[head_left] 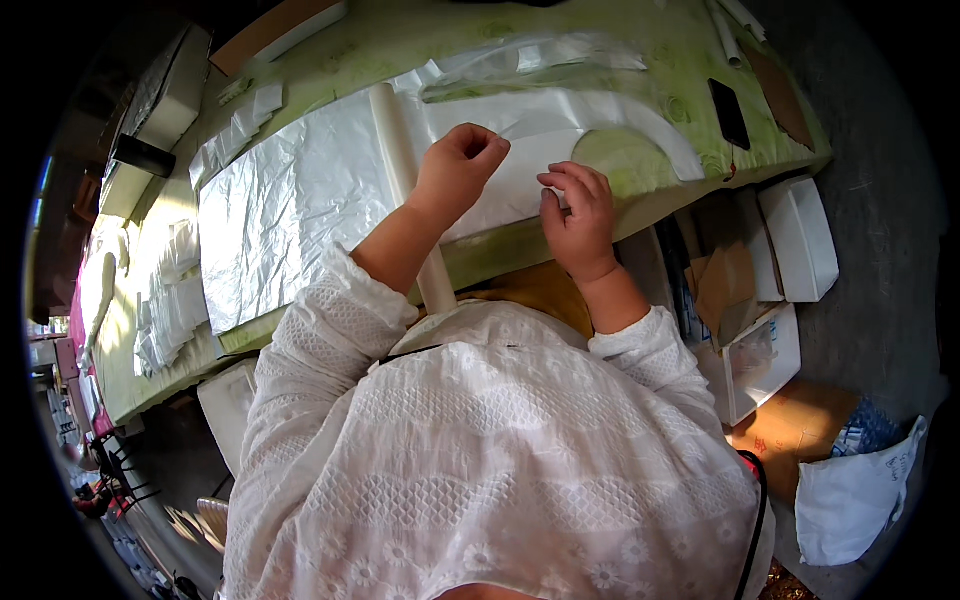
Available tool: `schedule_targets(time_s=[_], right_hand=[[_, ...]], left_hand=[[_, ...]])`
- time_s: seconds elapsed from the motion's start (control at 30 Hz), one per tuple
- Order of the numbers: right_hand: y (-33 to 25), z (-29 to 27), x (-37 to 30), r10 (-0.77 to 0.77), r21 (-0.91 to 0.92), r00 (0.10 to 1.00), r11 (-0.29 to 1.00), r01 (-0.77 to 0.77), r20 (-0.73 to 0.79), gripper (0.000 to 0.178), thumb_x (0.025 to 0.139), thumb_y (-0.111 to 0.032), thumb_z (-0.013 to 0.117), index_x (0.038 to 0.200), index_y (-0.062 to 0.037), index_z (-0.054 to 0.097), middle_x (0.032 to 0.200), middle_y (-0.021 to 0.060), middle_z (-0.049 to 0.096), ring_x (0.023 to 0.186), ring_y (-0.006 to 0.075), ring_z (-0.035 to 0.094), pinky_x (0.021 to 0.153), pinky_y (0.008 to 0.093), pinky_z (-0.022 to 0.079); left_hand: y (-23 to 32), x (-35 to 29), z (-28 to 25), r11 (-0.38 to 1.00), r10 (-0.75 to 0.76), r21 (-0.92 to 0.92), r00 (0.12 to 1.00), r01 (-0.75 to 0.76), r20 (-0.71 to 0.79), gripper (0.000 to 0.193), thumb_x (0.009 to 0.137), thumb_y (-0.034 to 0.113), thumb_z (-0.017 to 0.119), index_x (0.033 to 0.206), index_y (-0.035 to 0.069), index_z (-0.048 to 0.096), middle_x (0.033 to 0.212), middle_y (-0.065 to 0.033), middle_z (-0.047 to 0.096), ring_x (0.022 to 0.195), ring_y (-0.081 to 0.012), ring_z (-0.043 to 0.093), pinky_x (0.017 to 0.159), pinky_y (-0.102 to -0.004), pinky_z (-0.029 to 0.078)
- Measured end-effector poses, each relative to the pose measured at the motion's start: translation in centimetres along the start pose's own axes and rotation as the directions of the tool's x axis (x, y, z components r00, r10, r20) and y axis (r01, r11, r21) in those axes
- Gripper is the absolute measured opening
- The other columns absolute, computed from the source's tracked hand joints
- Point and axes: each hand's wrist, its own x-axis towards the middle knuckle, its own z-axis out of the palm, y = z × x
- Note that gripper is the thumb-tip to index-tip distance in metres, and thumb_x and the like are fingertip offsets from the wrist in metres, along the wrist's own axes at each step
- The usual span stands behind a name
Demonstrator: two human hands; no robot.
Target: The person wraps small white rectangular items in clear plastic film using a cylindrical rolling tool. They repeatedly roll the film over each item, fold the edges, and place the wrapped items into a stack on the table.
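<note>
My left hand (pixel 458 175) is closed in a pinch over the table, thumb against forefinger. From its fingertips a thin piece of clear plastic film (pixel 530 122) seems to run off to the right. To the right, my right hand (pixel 582 222) hangs near the table's front edge, fingers half bent and thumb apart, with nothing visible in it. A long white tube (pixel 393 145) lies under my left forearm, pointing toward my body. Left of it spreads a crinkled, shiny plastic sheet (pixel 290 210). A curved white strip (pixel 650 128) lies beyond my right hand.
The table has a light green cover (pixel 390 55). A black phone (pixel 729 114) lies at its right end. Stacks of white bags (pixel 172 310) sit at left. White foam boxes (pixel 797 240), a cardboard piece (pixel 800 425) and a white sack (pixel 852 505) stand low at right.
</note>
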Motion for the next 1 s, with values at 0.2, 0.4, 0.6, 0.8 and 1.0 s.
schedule_targets(time_s=[0.2,0.4,0.6,0.8,1.0], right_hand=[[5.5,6.3,6.4,0.369,0.359,0.929,0.863,-0.356,0.034,0.056,0.087,-0.011,0.072,0.139,-0.0011,0.054,0.135,0.0233,0.06,0.119,0.0404,0.061,0.097,0.0424,0.052],[-8.0,4.2,9.6,-0.306,0.356,0.908,0.914,0.196,0.285,0.067,0.086,-0.02,0.074,0.148,-0.0095,0.051,0.152,0.025,0.047,0.139,0.043,0.046,0.115,0.0475,0.039],[-7.1,5.6,6.1,-0.22,0.238,0.95,0.957,0.165,0.223,0.06,0.089,-0.025,0.075,0.144,-0.0126,0.056,0.151,0.0238,0.046,0.14,0.0437,0.042,0.115,0.0538,0.036],[0.4,6.2,2.7,0.116,0.232,0.94,0.952,-0.197,0.32,0.04,0.09,-0.02,0.073,0.128,-0.0082,0.066,0.127,0.0155,0.066,0.121,0.0339,0.06,0.106,0.0432,0.046],[0.3,6.5,2.8,-0.015,0.067,0.968,0.998,-0.002,0.251,0.024,0.085,-0.013,0.072,0.108,-0.0074,0.074,0.111,0.0113,0.073,0.113,0.0346,0.063,0.101,0.043,0.049]], left_hand=[[0.3,-2.0,0.1,0.999,0.045,0.016,0.992,-0.048,0.116,0.03,0.095,0.028,0.075,0.112,0.004,0.072,0.108,-0.004,0.071,0.101,-0.0127,0.063,0.09,-0.03,0.051],[5.2,-3.3,-5.1,0.801,0.074,-0.597,0.996,-0.035,0.04,0.053,0.093,0.025,0.077,0.135,0.002,0.053,0.118,-0.0063,0.063,0.115,-0.018,0.058,0.1,-0.0337,0.047],[1.2,-4.5,-15.5,0.848,-0.067,-0.514,0.935,-0.131,-0.349,0.022,0.093,0.019,0.074,0.109,0.009,0.062,0.104,-0.0001,0.066,0.093,-0.012,0.062,0.084,-0.0321,0.054],[-10.6,-5.1,-27.2,0.984,-0.006,0.145,0.822,0.108,-0.569,0.05,0.093,0.019,0.074,0.138,0.008,0.055,0.096,0.0037,0.068,0.086,-0.0075,0.061,0.076,-0.028,0.051],[-6.3,-5.7,-22.2,0.731,0.518,0.682,0.674,-0.028,-0.527,0.052,0.083,0.003,0.062,0.134,0.017,0.059,0.143,-0.0083,0.051,0.138,-0.0339,0.041,0.117,-0.045,0.033]])
